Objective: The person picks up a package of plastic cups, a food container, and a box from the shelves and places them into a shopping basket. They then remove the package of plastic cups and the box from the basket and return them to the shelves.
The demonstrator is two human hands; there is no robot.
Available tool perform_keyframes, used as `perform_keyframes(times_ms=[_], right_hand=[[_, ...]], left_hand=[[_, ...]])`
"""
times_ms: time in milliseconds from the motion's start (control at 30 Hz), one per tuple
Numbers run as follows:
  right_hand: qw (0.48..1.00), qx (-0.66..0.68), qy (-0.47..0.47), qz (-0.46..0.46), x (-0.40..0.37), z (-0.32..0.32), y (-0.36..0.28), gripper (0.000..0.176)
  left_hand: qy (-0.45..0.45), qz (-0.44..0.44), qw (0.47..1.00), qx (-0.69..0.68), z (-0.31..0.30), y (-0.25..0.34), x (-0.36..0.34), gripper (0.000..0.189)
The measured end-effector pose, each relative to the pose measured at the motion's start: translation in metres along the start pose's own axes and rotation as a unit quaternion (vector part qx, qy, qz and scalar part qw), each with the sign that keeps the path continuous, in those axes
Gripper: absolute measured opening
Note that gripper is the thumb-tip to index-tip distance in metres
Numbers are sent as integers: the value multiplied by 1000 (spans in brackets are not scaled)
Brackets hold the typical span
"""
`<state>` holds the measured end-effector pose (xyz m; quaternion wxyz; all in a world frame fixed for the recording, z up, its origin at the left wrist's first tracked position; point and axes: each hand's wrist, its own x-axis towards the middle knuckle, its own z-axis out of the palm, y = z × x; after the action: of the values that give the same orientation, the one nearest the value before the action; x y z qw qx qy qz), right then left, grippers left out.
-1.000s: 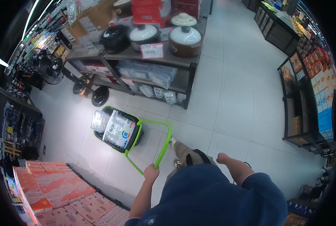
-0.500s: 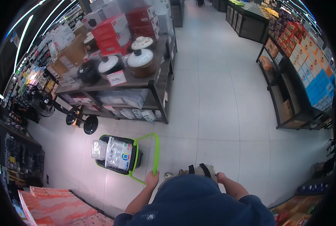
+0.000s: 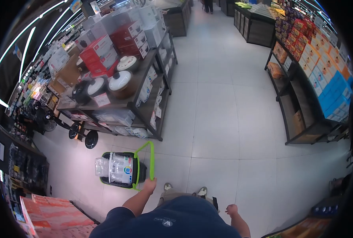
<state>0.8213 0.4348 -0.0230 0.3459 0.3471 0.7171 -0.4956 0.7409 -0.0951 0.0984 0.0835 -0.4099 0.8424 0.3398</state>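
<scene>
My left hand (image 3: 150, 185) is closed round the lower end of a bright green handle (image 3: 152, 160). The handle belongs to a dark basket with a green rim (image 3: 142, 172) on the floor at my left. Inside the basket lie a clear plastic-wrapped package (image 3: 121, 168) with a colourful label and a smaller clear package (image 3: 101, 166) at its far-left side. My right hand (image 3: 231, 209) hangs beside my body, touching nothing, with its fingers curled; the fingers are small and partly blurred.
A dark shelf (image 3: 133, 106) with lidded pots (image 3: 121, 81) and red boxes (image 3: 99, 53) stands ahead on the left. Black fans (image 3: 43, 115) are beside it. Another shelf (image 3: 299, 115) with stacked packages is on the right. A person (image 3: 208, 6) is far down the aisle.
The basket and my left hand have shifted slightly left in view. My right hand has moved lower, away from my body. Both shoes now show, and the shelves appear shifted left.
</scene>
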Motion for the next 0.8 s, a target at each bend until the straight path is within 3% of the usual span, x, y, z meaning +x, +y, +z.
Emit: perform_keyframes(times_ms=[67,200,300,367,467,533,567,667,700,733,800], right_hand=[[999,14,12,39,-2,-19,5,19],[997,19,24,65,-6,-28,5,15],[995,29,41,84,-4,-26,-3,15],[999,-15,-30,17,-1,-21,-11,15],[995,-86,25,-32,-32,-9,-84,24],[969,-215,11,-118,3,-10,-80,34],[965,-240,12,-107,58,-5,-40,38],[980,-162,59,-100,82,-27,-61,38],[982,-125,28,-136,77,-38,-92,37],[954,-259,14,-149,70,-59,-122,33],[971,-215,56,-90,39,-74,-212,24]], left_hand=[[-61,-44,995,-63,15,15,5,38],[-39,-7,998,-44,35,59,5,35],[-60,-23,990,-126,45,107,5,35],[-83,-21,986,-143,58,130,11,36],[-125,-2,978,-166,80,161,21,37],[-141,12,975,-174,85,183,26,37],[-134,10,970,-200,84,201,27,37],[-134,-18,964,-229,91,216,46,37],[-159,-14,954,-253,94,217,54,37],[-182,-11,943,-277,97,216,60,36],[-195,-32,934,-296,104,230,71,34]])
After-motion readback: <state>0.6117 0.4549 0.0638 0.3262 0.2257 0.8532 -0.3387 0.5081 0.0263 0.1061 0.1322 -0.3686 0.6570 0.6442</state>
